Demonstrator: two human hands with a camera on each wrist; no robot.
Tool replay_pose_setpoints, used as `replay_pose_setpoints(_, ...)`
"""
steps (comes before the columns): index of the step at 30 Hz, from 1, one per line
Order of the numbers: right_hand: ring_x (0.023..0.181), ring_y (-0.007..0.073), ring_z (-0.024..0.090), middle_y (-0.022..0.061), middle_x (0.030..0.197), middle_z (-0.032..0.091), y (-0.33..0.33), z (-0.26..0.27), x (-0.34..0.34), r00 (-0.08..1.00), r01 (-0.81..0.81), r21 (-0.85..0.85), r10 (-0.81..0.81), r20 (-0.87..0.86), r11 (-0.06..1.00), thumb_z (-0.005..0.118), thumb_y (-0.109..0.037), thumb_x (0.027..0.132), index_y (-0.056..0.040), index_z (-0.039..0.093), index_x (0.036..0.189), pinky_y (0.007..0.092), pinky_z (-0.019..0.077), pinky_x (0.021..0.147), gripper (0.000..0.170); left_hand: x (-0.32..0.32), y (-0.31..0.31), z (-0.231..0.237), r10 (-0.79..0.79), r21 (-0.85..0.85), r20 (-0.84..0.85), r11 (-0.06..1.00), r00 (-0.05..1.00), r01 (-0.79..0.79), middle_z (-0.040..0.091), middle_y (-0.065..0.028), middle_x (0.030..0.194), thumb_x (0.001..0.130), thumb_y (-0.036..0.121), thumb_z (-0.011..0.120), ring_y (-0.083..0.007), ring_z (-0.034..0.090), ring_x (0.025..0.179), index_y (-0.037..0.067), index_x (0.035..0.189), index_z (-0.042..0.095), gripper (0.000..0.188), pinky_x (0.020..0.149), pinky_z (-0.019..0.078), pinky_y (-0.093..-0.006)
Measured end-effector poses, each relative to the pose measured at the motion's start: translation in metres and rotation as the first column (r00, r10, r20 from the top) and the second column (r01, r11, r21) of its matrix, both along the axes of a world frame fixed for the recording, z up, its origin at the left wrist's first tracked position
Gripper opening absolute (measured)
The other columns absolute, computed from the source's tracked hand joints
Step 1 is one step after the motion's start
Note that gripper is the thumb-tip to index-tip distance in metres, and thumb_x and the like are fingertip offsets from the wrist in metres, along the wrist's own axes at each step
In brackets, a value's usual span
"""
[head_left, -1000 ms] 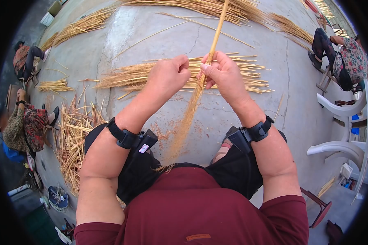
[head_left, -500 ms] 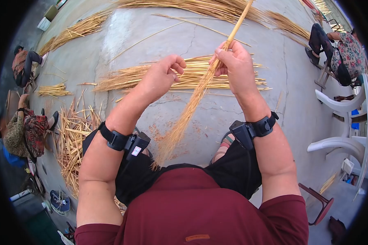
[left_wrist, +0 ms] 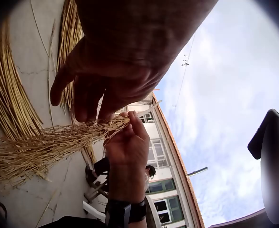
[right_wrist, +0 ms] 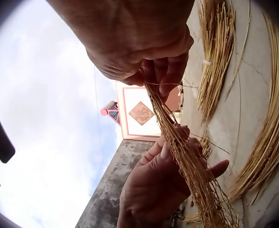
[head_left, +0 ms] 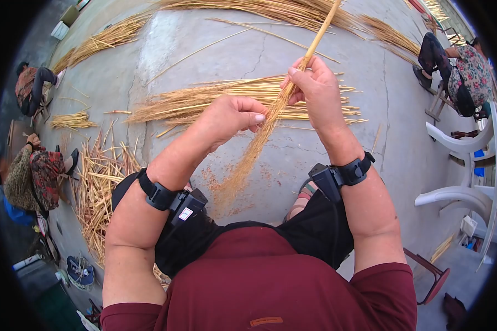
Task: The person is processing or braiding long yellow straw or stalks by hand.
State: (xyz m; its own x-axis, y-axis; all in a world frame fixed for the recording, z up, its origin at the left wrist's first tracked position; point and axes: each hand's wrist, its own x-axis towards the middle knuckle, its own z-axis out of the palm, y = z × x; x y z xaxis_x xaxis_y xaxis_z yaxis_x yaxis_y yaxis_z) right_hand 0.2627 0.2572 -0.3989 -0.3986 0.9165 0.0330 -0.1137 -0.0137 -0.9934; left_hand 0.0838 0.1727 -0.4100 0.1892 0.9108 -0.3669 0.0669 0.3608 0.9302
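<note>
My right hand (head_left: 317,88) grips a broomcorn stalk (head_left: 321,37) just where its stiff pale stem meets the brushy head. The stem points up and away; the fine, frayed head (head_left: 254,149) slants down toward my lap. At the upper part of the brush is my left hand (head_left: 229,121), thumb and fingers bent about the strands. In the right wrist view, the left hand (right_wrist: 153,183) has its thumb beside the brush and one finger sticking out past it. Behind both hands, a bundle of broomcorn (head_left: 204,102) lies on the concrete floor.
A messy heap of straw (head_left: 102,190) is on the left, near a small bundle of short stalks (head_left: 73,119). Longer bundles (head_left: 248,8) lie across the far floor. Seated people (head_left: 36,171) are at left and right. White plastic chairs (head_left: 458,198) stand to my right.
The right hand moved up and right with the stalk, then stayed there. My left hand drew back with its fingers loosened, then came right and down onto the brush.
</note>
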Motion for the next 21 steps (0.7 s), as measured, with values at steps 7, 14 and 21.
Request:
replay_pose_setpoints(7,0.063,0.0086,0.06,0.0068,0.076,0.063,0.0,0.0,0.0,1.0,0.001,0.004,-0.001,0.001,1.0,0.054,-0.012,0.091,-0.0054,0.05,0.096,0.0184,0.0475,0.049,0.01,-0.001,0.0,-0.001,0.056,0.024,0.047,0.998,0.997,-0.057,0.066,-0.0028,0.085,0.087,0.008,0.061,-0.0098,0.059,0.075,0.0,0.098,0.067,0.014,0.073,0.0493,-0.0241)
replay_pose_setpoints(14,0.064,0.0087,0.06,0.0066,0.076,0.062,0.0,-0.001,-0.001,1.0,0.004,0.004,-0.004,-0.007,1.0,0.053,-0.012,0.091,-0.0053,0.049,0.097,0.0187,0.0478,0.05,0.009,0.002,0.0,0.001,0.081,0.044,0.098,0.995,0.992,-0.086,0.065,-0.0026,0.084,0.086,0.01,0.063,-0.009,0.059,0.074,0.002,0.095,0.066,0.013,0.073,0.0492,-0.0242)
replay_pose_setpoints(21,0.063,0.0089,0.06,0.0064,0.075,0.063,-0.001,-0.005,-0.002,1.0,-0.012,-0.002,0.013,0.015,1.0,0.053,-0.012,0.091,-0.0051,0.05,0.097,0.0192,0.0482,0.051,0.01,0.006,0.001,0.01,0.089,-0.042,0.087,0.995,0.992,-0.086,0.062,-0.0003,0.08,0.083,0.013,0.066,-0.0079,0.057,0.074,0.005,0.088,0.062,0.01,0.072,0.047,-0.0239)
